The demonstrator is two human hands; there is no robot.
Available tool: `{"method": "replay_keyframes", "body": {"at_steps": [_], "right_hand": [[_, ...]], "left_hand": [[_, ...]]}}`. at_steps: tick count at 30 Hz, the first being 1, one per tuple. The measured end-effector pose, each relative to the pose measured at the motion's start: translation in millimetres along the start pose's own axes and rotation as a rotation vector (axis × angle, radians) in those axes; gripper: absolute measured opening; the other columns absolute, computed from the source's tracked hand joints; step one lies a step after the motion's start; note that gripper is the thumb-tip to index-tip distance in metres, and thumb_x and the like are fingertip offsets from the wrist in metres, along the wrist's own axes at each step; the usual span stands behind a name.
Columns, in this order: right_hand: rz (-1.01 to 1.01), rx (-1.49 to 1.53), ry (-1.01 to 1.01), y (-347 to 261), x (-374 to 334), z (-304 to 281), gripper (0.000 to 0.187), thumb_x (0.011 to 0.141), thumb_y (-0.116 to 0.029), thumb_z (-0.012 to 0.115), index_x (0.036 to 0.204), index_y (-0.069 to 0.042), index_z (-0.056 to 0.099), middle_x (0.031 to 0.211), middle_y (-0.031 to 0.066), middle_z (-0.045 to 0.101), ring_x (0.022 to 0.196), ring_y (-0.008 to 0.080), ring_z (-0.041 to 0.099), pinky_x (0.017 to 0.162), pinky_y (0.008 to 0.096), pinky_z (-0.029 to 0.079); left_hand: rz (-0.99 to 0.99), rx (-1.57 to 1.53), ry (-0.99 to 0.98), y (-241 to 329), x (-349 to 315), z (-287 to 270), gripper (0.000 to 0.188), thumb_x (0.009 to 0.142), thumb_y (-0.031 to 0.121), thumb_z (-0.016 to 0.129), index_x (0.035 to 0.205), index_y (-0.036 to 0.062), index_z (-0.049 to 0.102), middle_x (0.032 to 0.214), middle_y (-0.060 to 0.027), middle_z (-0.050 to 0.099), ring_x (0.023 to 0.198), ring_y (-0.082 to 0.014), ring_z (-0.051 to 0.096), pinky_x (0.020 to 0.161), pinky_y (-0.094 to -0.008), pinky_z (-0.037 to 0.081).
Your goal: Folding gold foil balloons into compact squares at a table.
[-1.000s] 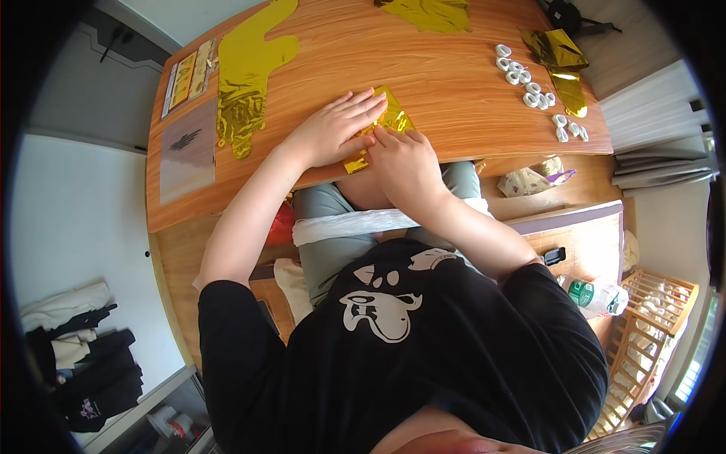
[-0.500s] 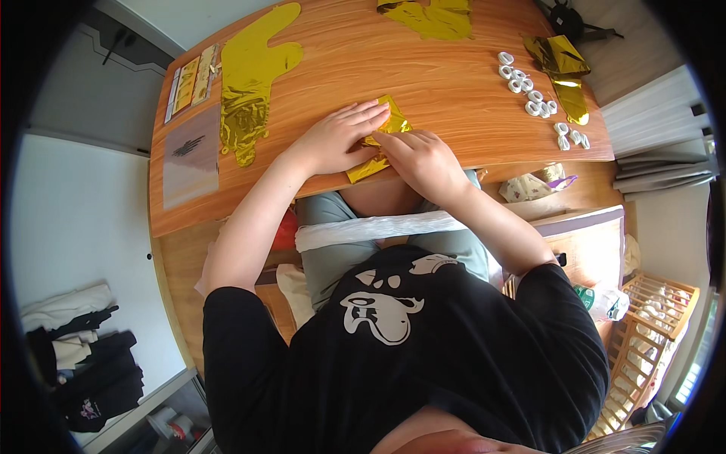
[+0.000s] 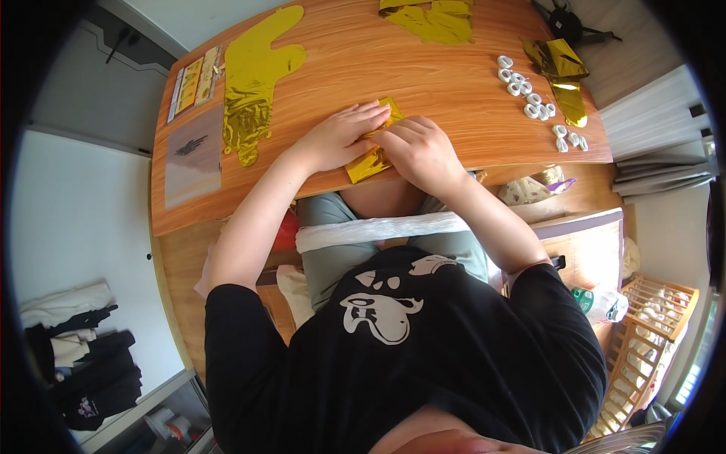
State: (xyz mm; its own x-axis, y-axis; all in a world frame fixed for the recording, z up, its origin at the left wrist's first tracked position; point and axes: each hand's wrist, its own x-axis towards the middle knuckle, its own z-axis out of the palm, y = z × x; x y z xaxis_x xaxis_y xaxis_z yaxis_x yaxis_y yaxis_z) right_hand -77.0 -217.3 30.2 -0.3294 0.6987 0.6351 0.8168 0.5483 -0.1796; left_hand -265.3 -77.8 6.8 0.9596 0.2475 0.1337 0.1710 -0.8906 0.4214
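Note:
A folded piece of shiny gold foil, which looks like a flat foil balloon, lies at the table's near edge under both hands. My left hand rests flat on its left and upper part, fingers stretched out and close together. My right hand is at the foil's right side, its fingers bent and closed onto the foil beside the left thumb. The right fingertips are partly hidden. Farther left lies a large flat gold foil balloon, crinkled toward its near end.
More gold foil lies at the far edge and far right. Several small white ribbon rolls sit on the right. At the left are a translucent sheet and a colourful printed packet. The wooden table's edge runs before my lap.
My right hand has shifted slightly on the foil, its knuckles turning a little. My left hand stays pressed in nearly the same place.

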Motion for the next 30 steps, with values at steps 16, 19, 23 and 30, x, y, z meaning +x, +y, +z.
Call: {"method": "replay_keyframes", "body": {"at_steps": [16, 19, 23, 30], "right_hand": [[0.751, 0.128, -0.024, 20.0, -8.0, 13.0, 0.043, 0.086, -0.017, 0.076, 0.124, 0.001, 0.067, 0.098, 0.0193, 0.069, 0.093, 0.0371, 0.068, 0.085, 0.0447, 0.054], [0.849, 0.224, -0.142, 22.9, -4.3, 9.3, 0.037, 0.085, -0.018, 0.071, 0.119, -0.004, 0.07, 0.098, 0.0182, 0.072, 0.098, 0.0378, 0.069, 0.088, 0.051, 0.053], [0.828, 0.104, -0.221, 21.8, 0.4, 13.8, 0.032, 0.086, -0.018, 0.063, 0.114, -0.011, 0.075, 0.095, 0.0154, 0.073, 0.095, 0.0369, 0.069, 0.084, 0.0509, 0.052], [0.69, 0.057, -0.141, 17.0, -4.8, 29.0, 0.036, 0.086, -0.015, 0.061, 0.119, -0.017, 0.076, 0.101, 0.0095, 0.069, 0.101, 0.0305, 0.067, 0.084, 0.0493, 0.049]], "left_hand": [[-0.449, -0.695, 0.01, -26.9, -5.1, 8.0, 0.05, 0.114, 0.036, 0.043, 0.148, 0.0009, 0.052, 0.132, -0.0107, 0.067, 0.119, -0.014, 0.06, 0.105, -0.0292, 0.043], [-0.269, -0.839, 0.179, -15.6, 0.5, 6.4, 0.05, 0.114, 0.038, 0.041, 0.141, -0.0005, 0.057, 0.127, -0.0081, 0.068, 0.115, -0.0126, 0.06, 0.104, -0.03, 0.045], [-0.234, -0.847, 0.197, -19.9, -1.4, 8.0, 0.049, 0.114, 0.038, 0.042, 0.141, 0.0003, 0.056, 0.128, -0.007, 0.067, 0.117, -0.0137, 0.059, 0.104, -0.031, 0.045], [-0.241, -0.876, 0.212, -21.6, -5.1, 10.9, 0.048, 0.114, 0.037, 0.041, 0.143, 0.001, 0.055, 0.129, -0.007, 0.067, 0.118, -0.014, 0.059, 0.105, -0.0314, 0.045]]}}
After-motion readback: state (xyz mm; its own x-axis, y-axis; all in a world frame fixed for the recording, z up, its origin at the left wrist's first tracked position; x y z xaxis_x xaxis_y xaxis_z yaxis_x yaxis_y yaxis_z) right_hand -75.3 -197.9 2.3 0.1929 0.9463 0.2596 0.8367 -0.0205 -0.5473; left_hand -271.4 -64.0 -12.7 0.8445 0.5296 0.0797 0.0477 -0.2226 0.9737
